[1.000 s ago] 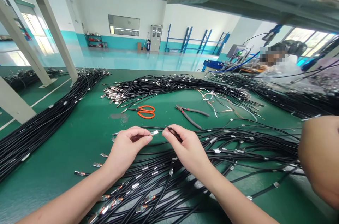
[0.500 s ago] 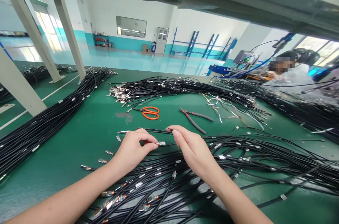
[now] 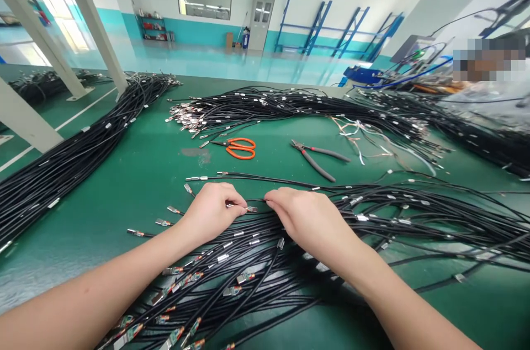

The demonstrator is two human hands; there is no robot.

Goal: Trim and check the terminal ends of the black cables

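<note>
My left hand (image 3: 216, 207) is pinched, thumb against fingers. From its fingertips a small metal connector (image 3: 251, 209) pokes out to the right, with a bit of orange wire behind it. Close by on the right, my right hand (image 3: 308, 212) pinches a thin black cable (image 3: 257, 200), which spans the short gap between both hands. What lies inside the left fingers is hidden. Under and in front of my hands spreads a loose bundle of black cables (image 3: 265, 272), many ending in metal connectors with exposed green boards and orange wires.
Orange-handled scissors (image 3: 240, 149) and grey-handled cutters (image 3: 318, 159) lie beyond my hands on the green table (image 3: 136, 184). Behind them rests another cable bundle (image 3: 290, 104) beside stripped wire scraps (image 3: 360, 134). More cables (image 3: 83, 140) run along the left near metal posts. A person (image 3: 488, 79) is at the right.
The view has tilted down, so the table sits higher in the picture. My right hand has lowered over the cables and turned more palm-down; the left keeps its pinch.
</note>
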